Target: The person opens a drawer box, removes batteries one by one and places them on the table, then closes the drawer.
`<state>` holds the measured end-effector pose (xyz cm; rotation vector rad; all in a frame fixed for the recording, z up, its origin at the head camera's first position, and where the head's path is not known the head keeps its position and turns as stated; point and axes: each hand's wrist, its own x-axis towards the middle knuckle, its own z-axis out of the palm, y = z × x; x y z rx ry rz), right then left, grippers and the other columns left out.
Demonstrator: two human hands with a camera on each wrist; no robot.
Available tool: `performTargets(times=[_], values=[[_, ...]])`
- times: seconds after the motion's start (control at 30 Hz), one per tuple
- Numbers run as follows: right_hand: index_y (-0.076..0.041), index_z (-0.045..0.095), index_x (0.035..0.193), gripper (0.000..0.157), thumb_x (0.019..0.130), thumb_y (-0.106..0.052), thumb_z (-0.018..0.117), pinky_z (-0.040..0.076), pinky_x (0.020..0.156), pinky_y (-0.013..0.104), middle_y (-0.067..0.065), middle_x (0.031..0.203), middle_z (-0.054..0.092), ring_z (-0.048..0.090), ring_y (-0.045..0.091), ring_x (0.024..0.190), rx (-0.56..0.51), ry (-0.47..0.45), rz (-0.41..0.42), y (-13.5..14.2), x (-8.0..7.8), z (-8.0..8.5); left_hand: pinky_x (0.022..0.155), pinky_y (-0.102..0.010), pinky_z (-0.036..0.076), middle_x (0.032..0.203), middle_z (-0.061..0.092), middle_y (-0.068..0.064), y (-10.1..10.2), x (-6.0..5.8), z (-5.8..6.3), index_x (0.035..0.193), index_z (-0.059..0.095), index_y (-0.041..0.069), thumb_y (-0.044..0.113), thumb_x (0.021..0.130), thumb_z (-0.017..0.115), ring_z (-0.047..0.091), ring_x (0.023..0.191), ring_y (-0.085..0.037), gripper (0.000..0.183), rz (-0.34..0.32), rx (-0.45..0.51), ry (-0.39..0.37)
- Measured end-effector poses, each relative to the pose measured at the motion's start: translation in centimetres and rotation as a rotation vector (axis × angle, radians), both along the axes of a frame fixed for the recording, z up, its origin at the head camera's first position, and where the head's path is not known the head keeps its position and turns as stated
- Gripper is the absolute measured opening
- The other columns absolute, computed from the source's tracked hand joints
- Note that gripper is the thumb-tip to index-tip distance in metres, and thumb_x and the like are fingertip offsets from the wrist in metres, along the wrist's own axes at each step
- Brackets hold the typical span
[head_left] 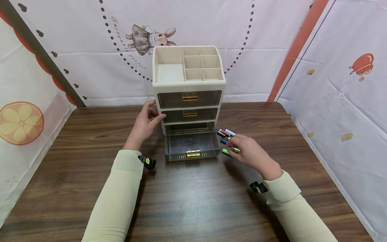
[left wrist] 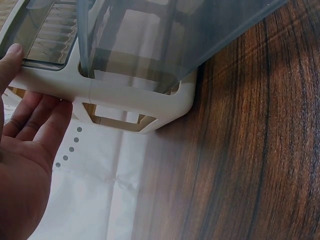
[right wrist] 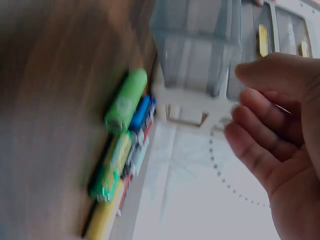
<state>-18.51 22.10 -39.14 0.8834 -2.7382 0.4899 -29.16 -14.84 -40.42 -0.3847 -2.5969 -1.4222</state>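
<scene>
A cream desk organizer (head_left: 188, 86) stands at the back of the table, its clear bottom drawer (head_left: 191, 145) pulled out and nothing visible inside. My left hand (head_left: 144, 125) grips its left side, thumb at the front edge and fingers around the side wall, as the left wrist view also shows. Right of the drawer lies a group of small cylinders that look like batteries, among them a light green one (right wrist: 126, 102), a blue one (right wrist: 140, 112) and a yellow one (right wrist: 104, 212). Over them hovers my right hand (head_left: 250, 152), fingers loosely bent with nothing visible between them.
The upper two drawers (head_left: 189, 100) are closed. Open compartments (head_left: 202, 62) form the organizer's top. A printed white cloth (head_left: 257, 80) hangs behind and beside the brown wooden table (head_left: 187, 201).
</scene>
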Motion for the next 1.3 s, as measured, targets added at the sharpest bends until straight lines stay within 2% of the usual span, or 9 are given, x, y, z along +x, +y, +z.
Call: performTargets(times=[0.2, 0.3, 0.47, 0.63, 0.97, 1.3], values=[[-0.007, 0.068, 0.093, 0.019, 0.077, -0.005, 0.078, 0.053, 0.068, 0.035, 0.005, 0.091, 0.065, 0.064, 0.018, 0.08, -0.048, 0.17, 0.088, -2.1, 0.7, -0.8, 0.083, -0.044, 0.047, 0.109, 0.059, -0.012, 0.0, 0.0, 0.0, 0.146, 0.032, 0.028, 0.044, 0.093, 0.061, 0.06, 0.106, -0.028, 0.063, -0.007, 0.003, 0.007], [-0.006, 0.069, 0.096, 0.022, 0.077, -0.006, 0.079, 0.054, 0.071, 0.033, 0.004, 0.092, 0.066, 0.065, 0.017, 0.083, -0.047, 0.192, 0.138, -3.4, 1.0, -1.4, 0.084, -0.044, 0.047, 0.109, 0.059, -0.012, 0.0, 0.0, 0.0, 0.146, 0.032, 0.027, 0.045, 0.093, 0.061, 0.059, 0.107, -0.029, 0.063, -0.008, 0.0, 0.003], [-0.007, 0.07, 0.101, 0.025, 0.079, -0.01, 0.079, 0.054, 0.073, 0.031, 0.003, 0.095, 0.067, 0.065, 0.015, 0.086, -0.029, 0.166, 0.186, -5.7, 1.6, -2.0, 0.085, -0.045, 0.046, 0.11, 0.058, -0.012, -0.1, 0.1, -0.1, 0.147, 0.031, 0.027, 0.045, 0.093, 0.06, 0.059, 0.109, -0.029, 0.064, -0.005, -0.002, -0.003], [-0.006, 0.07, 0.103, 0.024, 0.081, -0.013, 0.078, 0.054, 0.076, 0.031, 0.003, 0.095, 0.067, 0.065, 0.016, 0.087, -0.015, 0.171, 0.179, -7.4, 1.7, -2.4, 0.085, -0.045, 0.046, 0.11, 0.058, -0.012, 0.0, 0.1, -0.1, 0.147, 0.031, 0.027, 0.044, 0.094, 0.06, 0.059, 0.109, -0.029, 0.063, -0.001, -0.003, -0.002], [-0.007, 0.071, 0.1, 0.019, 0.082, -0.009, 0.076, 0.054, 0.077, 0.03, 0.002, 0.095, 0.068, 0.066, 0.017, 0.088, 0.005, 0.27, 0.193, -9.2, 1.9, -3.1, 0.086, -0.046, 0.047, 0.111, 0.058, -0.013, 0.0, 0.2, 0.1, 0.148, 0.03, 0.027, 0.043, 0.094, 0.06, 0.059, 0.109, -0.029, 0.064, -0.004, 0.001, 0.001], [-0.009, 0.073, 0.091, 0.011, 0.085, -0.002, 0.066, 0.052, 0.071, 0.024, 0.001, 0.088, 0.069, 0.062, 0.015, 0.079, 0.097, 0.329, 0.141, -10.9, 2.3, -2.8, 0.085, -0.045, 0.047, 0.109, 0.059, -0.012, 0.0, 0.1, 0.0, 0.147, 0.031, 0.027, 0.044, 0.093, 0.061, 0.06, 0.107, -0.028, 0.064, -0.003, -0.004, 0.007]])
